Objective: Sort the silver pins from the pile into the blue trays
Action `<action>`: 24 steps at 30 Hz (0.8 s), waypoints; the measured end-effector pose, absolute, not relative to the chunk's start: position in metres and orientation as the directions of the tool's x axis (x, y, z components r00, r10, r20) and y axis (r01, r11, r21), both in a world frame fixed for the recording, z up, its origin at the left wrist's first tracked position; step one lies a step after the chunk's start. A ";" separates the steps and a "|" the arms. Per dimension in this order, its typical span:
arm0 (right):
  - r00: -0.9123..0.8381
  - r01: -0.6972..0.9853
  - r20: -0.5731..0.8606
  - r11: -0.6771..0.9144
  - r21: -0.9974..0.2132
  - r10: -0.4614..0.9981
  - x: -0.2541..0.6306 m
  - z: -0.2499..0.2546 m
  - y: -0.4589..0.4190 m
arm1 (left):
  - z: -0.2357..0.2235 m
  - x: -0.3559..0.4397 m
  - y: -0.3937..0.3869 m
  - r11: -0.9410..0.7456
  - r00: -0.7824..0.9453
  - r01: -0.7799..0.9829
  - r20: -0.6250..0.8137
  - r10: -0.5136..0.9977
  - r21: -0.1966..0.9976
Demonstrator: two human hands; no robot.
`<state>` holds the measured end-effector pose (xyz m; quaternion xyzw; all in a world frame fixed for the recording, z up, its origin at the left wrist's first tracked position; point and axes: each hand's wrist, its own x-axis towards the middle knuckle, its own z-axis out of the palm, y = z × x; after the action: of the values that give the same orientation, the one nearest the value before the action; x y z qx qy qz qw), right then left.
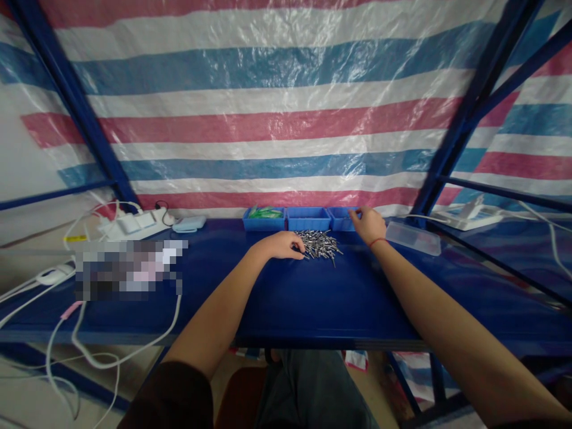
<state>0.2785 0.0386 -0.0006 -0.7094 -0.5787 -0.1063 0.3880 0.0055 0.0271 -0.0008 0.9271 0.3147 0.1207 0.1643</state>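
A loose pile of small, slim, shiny metal pieces [319, 243] lies on the blue tabletop [313, 304]; their exact kind is too small to tell. At the pile's left edge is my left hand [285, 245], its fingers curled together and touching the pieces. What sits between those fingertips, if anything, I cannot make out. My right hand [369, 225] reaches over the right blue bin [339, 221] with thumb and fingers pinched at its opening. Anything in that pinch is too small to see. Beside it stands the middle blue bin [308, 223].
The left blue bin [263, 224] holds green-and-clear packets. A clear plastic lid or tray [413, 237] lies right of my right hand. Further left are a light-blue case [189, 224], a white power strip [136, 223], cables and a blurred patch. Blue frame posts [456, 140] flank the table.
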 end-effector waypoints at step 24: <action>-0.479 0.648 0.504 0.677 -0.349 0.718 0.198 -0.002 0.006 | -0.003 0.019 0.031 -0.678 0.423 0.373 0.534 0.732 0.634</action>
<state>0.1980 0.0056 -0.0024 -0.3978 -0.8583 0.0552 0.3194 0.0190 0.0308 -0.0027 0.8157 0.3387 0.4166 0.2155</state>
